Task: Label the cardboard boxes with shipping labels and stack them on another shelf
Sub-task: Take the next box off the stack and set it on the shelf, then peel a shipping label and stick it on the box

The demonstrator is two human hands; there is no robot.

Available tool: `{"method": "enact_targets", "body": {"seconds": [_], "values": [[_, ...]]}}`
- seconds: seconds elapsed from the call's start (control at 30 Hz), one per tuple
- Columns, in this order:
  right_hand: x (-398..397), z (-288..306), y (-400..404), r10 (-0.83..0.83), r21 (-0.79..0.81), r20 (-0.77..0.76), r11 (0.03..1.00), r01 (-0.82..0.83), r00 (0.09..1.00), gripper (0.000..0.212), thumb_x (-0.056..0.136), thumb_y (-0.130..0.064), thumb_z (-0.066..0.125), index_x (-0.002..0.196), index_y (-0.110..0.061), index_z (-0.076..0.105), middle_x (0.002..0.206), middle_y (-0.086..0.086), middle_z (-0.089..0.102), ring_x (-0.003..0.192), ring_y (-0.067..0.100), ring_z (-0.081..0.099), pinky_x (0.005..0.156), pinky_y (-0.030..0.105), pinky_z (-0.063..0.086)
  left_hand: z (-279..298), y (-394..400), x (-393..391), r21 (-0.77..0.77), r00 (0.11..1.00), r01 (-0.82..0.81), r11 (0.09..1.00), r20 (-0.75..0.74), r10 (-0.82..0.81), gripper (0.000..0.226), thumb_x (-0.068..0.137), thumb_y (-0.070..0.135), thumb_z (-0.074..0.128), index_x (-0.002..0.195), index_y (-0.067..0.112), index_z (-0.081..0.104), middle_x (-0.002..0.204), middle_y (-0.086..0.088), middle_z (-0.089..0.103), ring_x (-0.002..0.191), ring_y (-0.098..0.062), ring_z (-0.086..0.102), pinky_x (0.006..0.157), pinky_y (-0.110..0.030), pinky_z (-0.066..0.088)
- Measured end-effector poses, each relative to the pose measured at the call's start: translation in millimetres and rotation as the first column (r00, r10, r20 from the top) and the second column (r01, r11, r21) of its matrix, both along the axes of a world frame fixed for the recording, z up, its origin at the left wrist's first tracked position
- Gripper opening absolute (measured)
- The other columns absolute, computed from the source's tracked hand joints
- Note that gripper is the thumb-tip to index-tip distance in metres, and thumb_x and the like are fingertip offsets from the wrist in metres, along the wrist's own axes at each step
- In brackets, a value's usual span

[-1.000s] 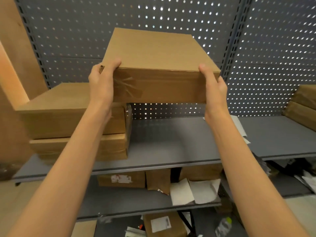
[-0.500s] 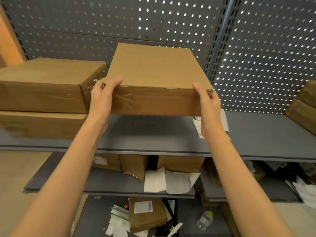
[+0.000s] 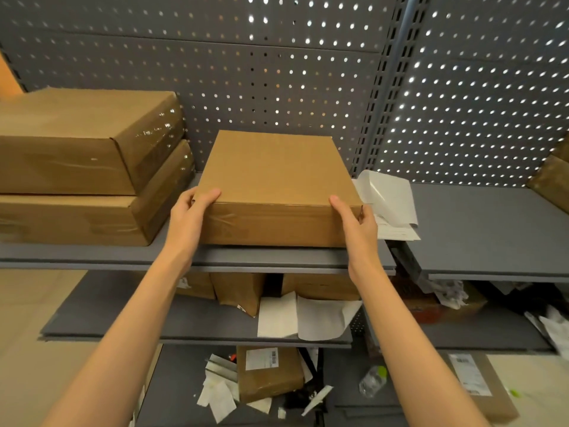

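A flat brown cardboard box (image 3: pixel 277 177) sits on the grey top shelf (image 3: pixel 264 258), its top bare of any label. My left hand (image 3: pixel 191 217) grips its near left corner, thumb on top. My right hand (image 3: pixel 354 223) grips its near right corner the same way. Just left of it, two larger taped cardboard boxes (image 3: pixel 77 167) lie stacked on the same shelf. White label sheets (image 3: pixel 391 204) lie on the shelf right beside the held box.
A perforated grey back panel (image 3: pixel 277 72) closes the shelf behind. Another grey shelf (image 3: pixel 486 229) continues to the right, with boxes (image 3: pixel 551 177) at its far right edge. Lower shelves hold boxes, loose papers (image 3: pixel 308 315), a labelled box (image 3: pixel 268 374) and a plastic bottle (image 3: pixel 372 380).
Both hands have lowered the box from the air down onto the top shelf, beside the stacked boxes. My view has shifted right and downward.
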State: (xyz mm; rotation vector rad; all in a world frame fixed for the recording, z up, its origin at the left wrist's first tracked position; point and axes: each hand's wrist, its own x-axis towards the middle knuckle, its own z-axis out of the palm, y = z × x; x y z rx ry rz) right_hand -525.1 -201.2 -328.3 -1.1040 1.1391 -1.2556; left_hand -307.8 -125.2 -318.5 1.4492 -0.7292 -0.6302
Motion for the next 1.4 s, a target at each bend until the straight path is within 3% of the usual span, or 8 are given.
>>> {"method": "enact_targets", "body": {"seconds": [0.17,0.3,0.57,0.7,0.83,0.97,1.17,1.4], "values": [[0.5,-7.1,-4.4,-0.007,0.014,-0.012,1.000,0.007,1.000,0.065,0.080,-0.043,0.069,0.136,-0.020,0.044,0.135,-0.004,0.050,0.126,0.013,0.044,0.099,0.027,0.037,-7.7,-7.1,-0.1,0.012,1.000,0.005,1.000,-0.025,-0.004,0.046,0.091,0.035,0.053,0.131,0.014,0.048,0.101,0.015,0.052,0.086,0.005,0.047,0.068,-0.013,0.035],[2.6,-8.6,-8.3,-0.012,0.016,-0.019,1.000,0.012,1.000,0.067,0.081,-0.043,0.068,0.138,-0.019,0.041,0.137,-0.003,0.048,0.126,0.013,0.043,0.099,0.027,0.038,-13.5,-12.0,4.8,0.031,1.000,0.015,0.999,-0.009,-0.015,0.048,0.091,0.037,0.053,0.132,0.014,0.048,0.115,0.005,0.052,0.088,0.004,0.047,0.069,-0.015,0.034],[5.0,-7.2,-10.5,-0.006,0.013,-0.011,1.000,0.006,1.000,0.063,0.083,-0.041,0.066,0.137,-0.021,0.041,0.134,-0.005,0.048,0.119,0.009,0.045,0.075,0.013,0.037,-15.5,-19.7,8.0,0.041,1.000,0.018,0.999,-0.006,-0.018,0.049,0.091,0.038,0.052,0.133,0.013,0.047,0.118,0.003,0.051,0.088,0.003,0.047,0.068,-0.014,0.034],[5.2,-7.4,-10.8,-0.002,0.018,-0.016,1.000,0.002,1.000,0.065,0.083,-0.042,0.066,0.138,-0.021,0.038,0.136,-0.004,0.046,0.122,0.011,0.043,0.084,0.019,0.036,-15.3,-19.3,7.0,0.043,1.000,0.022,0.999,-0.002,-0.021,0.049,0.092,0.039,0.051,0.133,0.014,0.046,0.115,0.005,0.049,0.086,0.005,0.045,0.067,-0.013,0.032],[3.3,-6.2,-9.2,0.028,0.018,-0.017,0.999,-0.028,0.999,0.064,0.085,-0.041,0.064,0.139,-0.022,0.037,0.135,-0.007,0.045,0.116,0.006,0.043,0.073,0.011,0.035,-12.4,-17.3,6.4,0.064,0.999,0.037,0.997,0.003,-0.038,0.050,0.092,0.040,0.050,0.134,0.015,0.044,0.114,0.006,0.047,0.092,-0.001,0.047,0.068,-0.013,0.032],[-2.2,-3.9,-7.8,0.075,0.028,-0.040,0.997,-0.073,0.996,0.070,0.086,-0.044,0.062,0.144,-0.023,0.028,0.132,-0.013,0.035,0.119,0.004,0.035,0.091,0.019,0.029,-5.6,-12.6,2.6,0.081,0.999,0.044,0.996,0.015,-0.045,0.051,0.092,0.040,0.051,0.136,0.016,0.044,0.118,0.006,0.048,0.096,-0.005,0.047,0.080,-0.021,0.033],[-18.9,3.1,-5.8,0.103,-0.025,-0.132,0.994,-0.107,0.986,0.072,0.087,-0.044,0.061,0.147,-0.023,0.027,0.150,-0.002,0.032,0.137,0.012,0.032,0.100,0.024,0.030,2.7,-0.9,-2.1,0.114,0.909,-0.091,0.989,0.415,0.036,0.059,0.090,0.045,0.054,0.141,0.021,0.037,0.143,-0.002,0.042,0.129,-0.021,0.040,0.104,-0.039,0.035],[-61.1,13.1,-9.4,0.004,-0.154,-0.255,0.987,-0.045,0.967,0.060,0.089,-0.039,0.060,0.142,-0.019,0.038,0.143,0.001,0.043,0.131,0.013,0.041,0.097,0.022,0.034,22.8,2.2,-43.3,0.028,0.542,-0.158,0.987,0.838,0.063,0.042,0.090,0.040,0.055,0.125,0.017,0.056,0.128,-0.008,0.054,0.120,-0.030,0.045,0.098,-0.045,0.036]]}}
